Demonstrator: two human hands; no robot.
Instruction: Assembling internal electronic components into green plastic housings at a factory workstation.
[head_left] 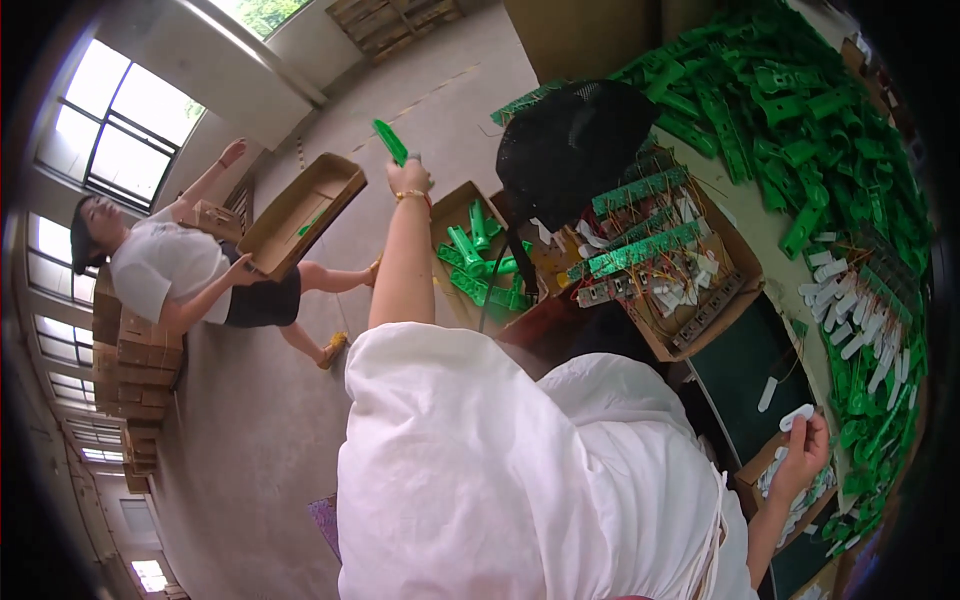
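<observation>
Presently: green piece (390, 142) in left hand (410, 180), white piece (797, 417) in right hand (808, 448)

Co-worker (190, 260): shallow cardboard tray (303, 203) carried, one green part (310, 224) inside. Tray sits between eight and nine o'clock of the left hand, apart from it.

Left hand: arm outstretched; fingers closed on the lower end of the green piece. Slender; long axis eleven to five o'clock, free end toward eleven. Left hand holds it; right hand well apart. Any move of the piece seems to turn on this heading, which points at neither tray nor carton.

Carton (455, 203), with green parts (464, 247): between four and five o'clock of the left hand.

Desk (752, 222): heap of green parts (780, 110) on it, toward twelve o'clock of the right hand.

Right hand: thumb and fingers pinched on the white piece, flat, rounded, between eleven and twelve o'clock of the palm.
</observation>
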